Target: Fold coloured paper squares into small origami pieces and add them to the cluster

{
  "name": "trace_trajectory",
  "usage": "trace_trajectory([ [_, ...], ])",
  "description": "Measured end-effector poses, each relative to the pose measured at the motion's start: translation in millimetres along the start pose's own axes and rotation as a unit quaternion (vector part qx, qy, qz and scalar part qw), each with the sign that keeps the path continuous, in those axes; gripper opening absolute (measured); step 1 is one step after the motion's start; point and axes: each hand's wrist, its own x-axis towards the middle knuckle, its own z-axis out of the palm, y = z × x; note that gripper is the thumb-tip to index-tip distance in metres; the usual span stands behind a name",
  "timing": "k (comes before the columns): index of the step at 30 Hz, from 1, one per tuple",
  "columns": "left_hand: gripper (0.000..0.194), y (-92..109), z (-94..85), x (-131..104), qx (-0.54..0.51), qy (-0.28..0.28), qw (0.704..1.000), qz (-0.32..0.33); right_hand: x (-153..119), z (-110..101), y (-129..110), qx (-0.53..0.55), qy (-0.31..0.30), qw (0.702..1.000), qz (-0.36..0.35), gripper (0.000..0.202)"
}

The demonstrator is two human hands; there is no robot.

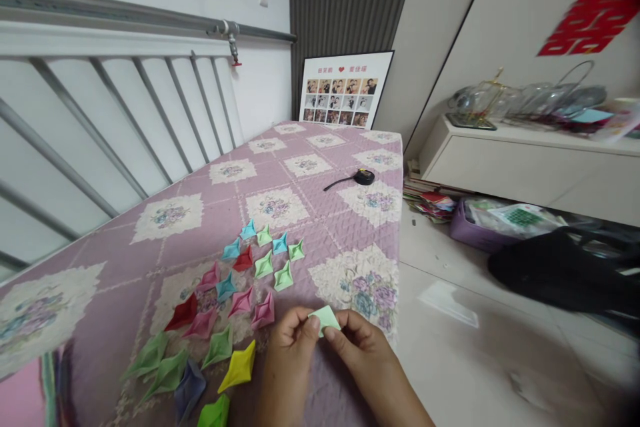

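A small pale green folded paper (326, 319) is pinched between both hands near the bottom middle of the head view. My left hand (296, 333) grips its left corner between thumb and fingers. On its right edge, my right hand (356, 339) is closed, the thumb at the lower side. Left of the hands, several folded paper boats lie on the purple floral cover (315, 213). Among them are a yellow one (239, 365), a pink one (263, 311), a dark red one (183, 312) and a light green one (283, 276).
A black tape measure (364, 177) lies farther back on the cover. Coloured paper sheets (23, 395) are at the lower left. A radiator (120, 113) runs along the left, and a framed photo board (345, 90) stands behind. A black bag (555, 273) rests on the right floor.
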Motion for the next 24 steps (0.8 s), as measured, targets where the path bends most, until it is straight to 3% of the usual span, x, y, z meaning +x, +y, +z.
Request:
trace_trajectory([
  [12, 0.037, -12.2, -3.4, 3.6, -0.087, -0.002, 0.996, -0.011, 0.8, -4.3, 3.7, 0.005, 0.003, 1.000, 0.016, 0.033],
  [19, 0.037, -8.6, -2.3, 0.1, -0.125, -0.008, 0.992, -0.026, -1.0, -1.1, 0.7, -0.017, -0.001, 1.000, -0.002, 0.035],
  [24, 0.032, -5.2, 1.9, 1.8, -0.073, -0.022, 0.997, -0.033, -2.5, 0.5, 0.5, -0.003, 0.023, 1.000, 0.001, 0.035],
])
